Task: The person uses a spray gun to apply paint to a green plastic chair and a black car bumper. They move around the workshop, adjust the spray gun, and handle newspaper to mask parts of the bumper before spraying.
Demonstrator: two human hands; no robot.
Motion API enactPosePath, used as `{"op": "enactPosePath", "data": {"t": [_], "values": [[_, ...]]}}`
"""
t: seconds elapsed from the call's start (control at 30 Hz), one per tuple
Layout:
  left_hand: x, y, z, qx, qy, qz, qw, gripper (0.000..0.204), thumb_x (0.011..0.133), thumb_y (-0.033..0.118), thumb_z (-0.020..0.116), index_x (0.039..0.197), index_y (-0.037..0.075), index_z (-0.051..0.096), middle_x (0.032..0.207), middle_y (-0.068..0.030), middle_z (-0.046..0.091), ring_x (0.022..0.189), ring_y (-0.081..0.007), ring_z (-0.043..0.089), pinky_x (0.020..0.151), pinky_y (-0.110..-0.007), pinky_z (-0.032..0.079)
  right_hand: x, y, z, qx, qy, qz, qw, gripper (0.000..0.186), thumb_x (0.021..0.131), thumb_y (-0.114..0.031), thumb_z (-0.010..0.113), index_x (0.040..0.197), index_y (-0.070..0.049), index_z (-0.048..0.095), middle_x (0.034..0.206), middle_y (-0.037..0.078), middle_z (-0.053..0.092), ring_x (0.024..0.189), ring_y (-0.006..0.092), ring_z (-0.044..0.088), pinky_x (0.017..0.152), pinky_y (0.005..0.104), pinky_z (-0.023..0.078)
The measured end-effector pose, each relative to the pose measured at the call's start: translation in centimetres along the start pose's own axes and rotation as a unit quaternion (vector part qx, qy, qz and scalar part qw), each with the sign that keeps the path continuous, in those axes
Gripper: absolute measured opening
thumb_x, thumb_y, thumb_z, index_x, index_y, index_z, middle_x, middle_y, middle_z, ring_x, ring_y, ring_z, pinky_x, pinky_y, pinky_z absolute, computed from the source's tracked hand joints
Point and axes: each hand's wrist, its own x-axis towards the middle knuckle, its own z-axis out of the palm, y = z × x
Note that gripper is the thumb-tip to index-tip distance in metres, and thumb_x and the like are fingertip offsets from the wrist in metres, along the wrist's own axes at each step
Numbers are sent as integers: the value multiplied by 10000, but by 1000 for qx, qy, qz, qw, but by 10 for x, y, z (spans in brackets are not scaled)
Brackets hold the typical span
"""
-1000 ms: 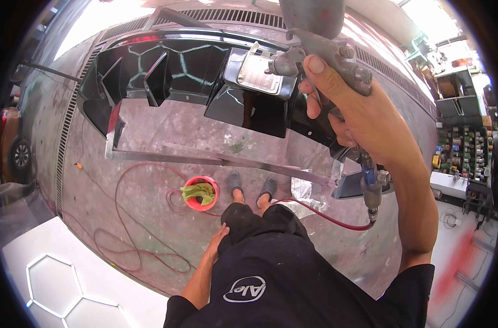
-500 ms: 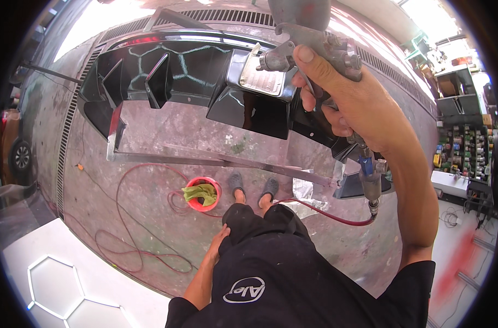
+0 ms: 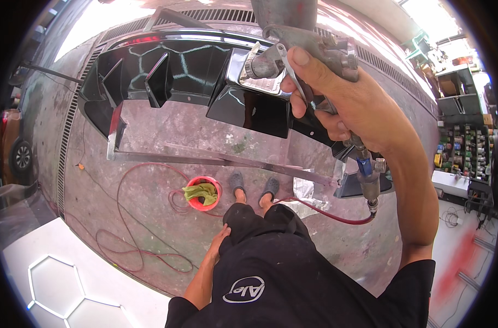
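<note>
Your right hand (image 3: pixel 347 104) is wrapped around a metal spray gun (image 3: pixel 298 52), fingers on its trigger, held above the glossy black bumper part (image 3: pixel 194 76). Your left hand (image 3: pixel 220 240) rests loosely on your thigh, holding nothing. A red bucket (image 3: pixel 203 193) stands beside your feet.

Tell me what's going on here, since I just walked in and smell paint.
A person stands over a glossy black car bumper part propped on a metal stand. Their right hand grips a metal spray gun, finger on the trigger, its nozzle aimed at the part. A red air hose runs from the gun's handle to the concrete floor. The left hand rests on their thigh. A red bucket with a green rag sits by their feet.
</note>
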Motion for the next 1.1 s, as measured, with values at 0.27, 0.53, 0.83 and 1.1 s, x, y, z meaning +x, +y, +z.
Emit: {"op": "enactPosePath", "data": {"t": [0.27, 0.53, 0.83, 1.1], "values": [[8, -11, -4, 30, -1, 25, 999, 753, 1089, 462, 573, 1666, 61, 302, 1658, -160, 424, 1471, -207, 455, 1184, -281, 350, 6, 6, -2, 7, 59, -10, 998, 688, 956, -718, 633, 1023, -38, 714, 744, -12, 616, 470, 33, 405, 413, 223, 299], [11, -10, -1, 50, 1, 26, 998, 767, 1084, 472, 574, 1652, 25, 318, 1649, -162, 438, 1488, -208, 434, 1199, -283, 325, -10, 11, -12, 33, 15, 22, 999, 670, 968, -705, 629, 1024, -42, 711, 742, -5, 615, 463, 32, 394, 410, 219, 290], [-1, 7, 8, 59, 1, 17, 998, 778, 1085, 453, 580, 1655, 8, 293, 1667, -161, 406, 1495, -208, 425, 1202, -278, 319, -58, 32, -35, 36, 102, 100, 989, 568, 1027, -631, 594, 1041, -74, 704, 754, -7, 619, 471, 25, 379, 413, 221, 259], [4, 2, 14, 106, -1, 25, 994, 841, 1075, 484, 567, 1644, -55, 262, 1691, -182, 358, 1533, -232, 379, 1233, -293, 285, -81, 43, -48, 56, 112, 73, 989, 573, 1036, -623, 586, 1056, -65, 712, 780, 6, 649, 481, 32, 383, 421, 227, 271]]}}
